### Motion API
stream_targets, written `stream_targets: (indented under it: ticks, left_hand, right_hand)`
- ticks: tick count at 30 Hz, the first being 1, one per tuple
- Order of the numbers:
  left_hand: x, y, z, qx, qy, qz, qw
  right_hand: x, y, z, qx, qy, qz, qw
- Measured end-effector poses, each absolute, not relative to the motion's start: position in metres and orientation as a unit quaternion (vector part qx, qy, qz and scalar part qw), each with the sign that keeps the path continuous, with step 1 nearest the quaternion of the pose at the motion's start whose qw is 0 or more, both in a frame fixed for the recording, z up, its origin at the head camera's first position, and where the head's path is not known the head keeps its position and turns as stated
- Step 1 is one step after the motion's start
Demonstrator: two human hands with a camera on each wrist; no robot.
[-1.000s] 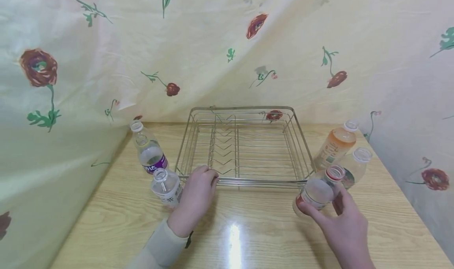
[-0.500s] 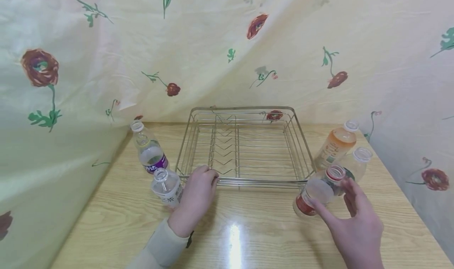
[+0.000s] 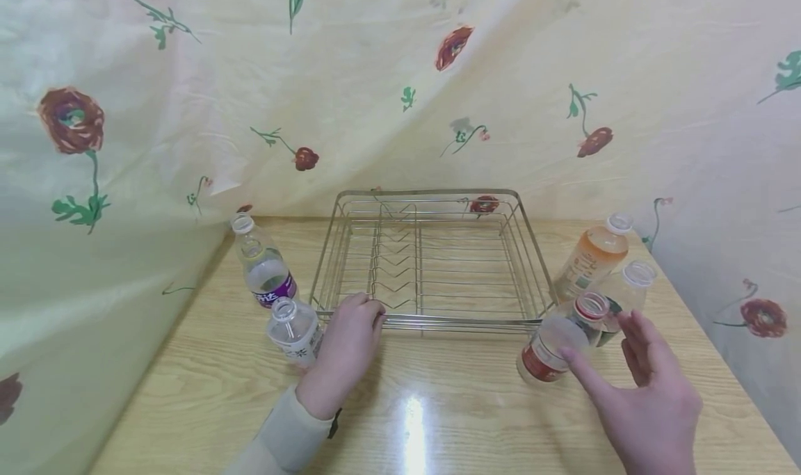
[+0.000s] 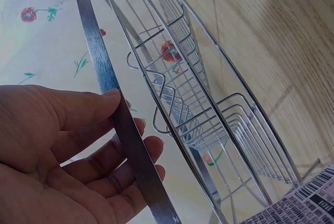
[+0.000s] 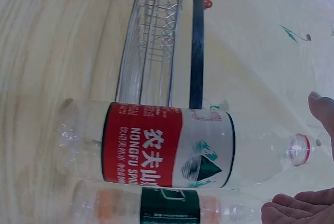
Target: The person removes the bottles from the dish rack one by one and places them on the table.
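Observation:
My left hand [image 3: 350,336] grips the front rim of a wire dish rack [image 3: 466,320]; in the left wrist view its thumb lies over the flat metal band [image 4: 96,41] and the fingers curl beneath. My right hand [image 3: 651,391] is spread, thumb and fingers apart, just right of a clear water bottle [image 3: 547,353] with a red-and-white label and red neck ring. That bottle stands upright at the rack's front right corner. In the right wrist view the thumb and fingertips show near the bottle's neck [image 5: 298,150], with nothing between them.
Behind the water bottle stand a green-labelled bottle [image 3: 632,291] and an orange-labelled bottle [image 3: 594,252]. Left of the rack are a purple-labelled bottle [image 3: 265,270] and a short clear bottle [image 3: 294,332]. Floral cloth [image 3: 375,78] hangs behind the wooden table [image 3: 463,405].
My right hand has let go of the red-labelled water bottle and drawn back to the right, its fingers opening. The bottle stays put. My left hand keeps its place on the rack rim.

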State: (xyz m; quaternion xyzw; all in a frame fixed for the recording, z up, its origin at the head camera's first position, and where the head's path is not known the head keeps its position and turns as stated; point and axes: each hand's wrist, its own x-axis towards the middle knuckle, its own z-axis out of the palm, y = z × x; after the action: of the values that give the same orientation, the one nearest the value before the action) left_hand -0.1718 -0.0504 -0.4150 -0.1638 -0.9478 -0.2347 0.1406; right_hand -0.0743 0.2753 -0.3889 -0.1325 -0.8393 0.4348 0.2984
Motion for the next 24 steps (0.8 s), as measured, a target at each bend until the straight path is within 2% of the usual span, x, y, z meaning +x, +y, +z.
stream_targets:
  ticks: [11,24]
  left_hand:
    - [-0.172,-0.052,-0.416,-0.167,-0.948,-0.229,0.142]
    - [-0.173,-0.053,-0.415,-0.166,-0.951,-0.224,0.132]
  right_hand:
    - [-0.078,0.271,-0.374,-0.086,-0.823,0.442,0.346]
    - [-0.083,0.264,-0.354,0.011,-0.815,0.431,0.386]
